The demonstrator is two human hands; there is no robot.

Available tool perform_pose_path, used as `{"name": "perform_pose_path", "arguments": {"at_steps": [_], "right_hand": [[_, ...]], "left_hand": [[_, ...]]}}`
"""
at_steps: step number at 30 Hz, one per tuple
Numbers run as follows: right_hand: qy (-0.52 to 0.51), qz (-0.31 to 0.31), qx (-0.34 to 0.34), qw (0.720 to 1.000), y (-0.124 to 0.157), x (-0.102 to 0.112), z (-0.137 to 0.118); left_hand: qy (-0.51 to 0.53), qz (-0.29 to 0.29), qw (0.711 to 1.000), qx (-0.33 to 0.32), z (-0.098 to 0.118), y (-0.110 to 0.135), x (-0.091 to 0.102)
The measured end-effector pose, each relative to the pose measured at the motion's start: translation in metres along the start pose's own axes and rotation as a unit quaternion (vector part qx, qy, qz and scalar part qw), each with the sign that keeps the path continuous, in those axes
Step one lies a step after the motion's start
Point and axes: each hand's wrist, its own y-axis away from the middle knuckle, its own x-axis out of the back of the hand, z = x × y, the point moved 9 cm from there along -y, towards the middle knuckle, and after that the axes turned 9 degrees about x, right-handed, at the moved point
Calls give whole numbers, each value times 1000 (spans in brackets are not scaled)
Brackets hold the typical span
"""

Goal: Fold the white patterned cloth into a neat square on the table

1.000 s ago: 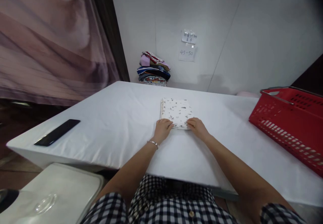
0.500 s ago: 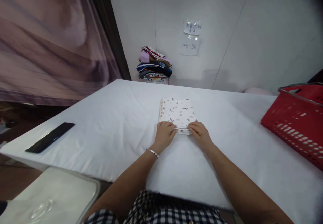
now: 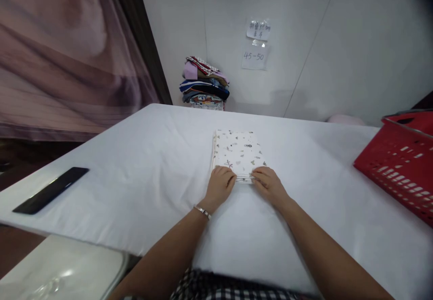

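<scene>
Fingers point(image 3: 228, 177) of both hands lie bent on the near edge of the folded cloth point(image 3: 238, 152); whether they pinch or only press, I cannot tell. On the white table point(image 3: 152, 164), with a red basket point(image 3: 399, 164) at the right, the cloth stays in the middle. The left hand point(image 3: 220, 184) and right hand point(image 3: 269, 185) have come slightly closer together.

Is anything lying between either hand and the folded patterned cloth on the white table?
Nothing visible. Both the left hand and the right hand rest directly on the near edge of the folded cloth.
</scene>
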Motion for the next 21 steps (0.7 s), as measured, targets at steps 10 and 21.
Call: {"name": "perform_pose_path", "arguments": {"at_steps": [10,21], "right_hand": [[-6,18,-24,1000,2,-1,5],[30,8,-21,999,-1,-3,-2]], "left_hand": [[-27,-8,999,-16,-2,3,-6],[-20,14,1000,5,0,0,-1]]}}
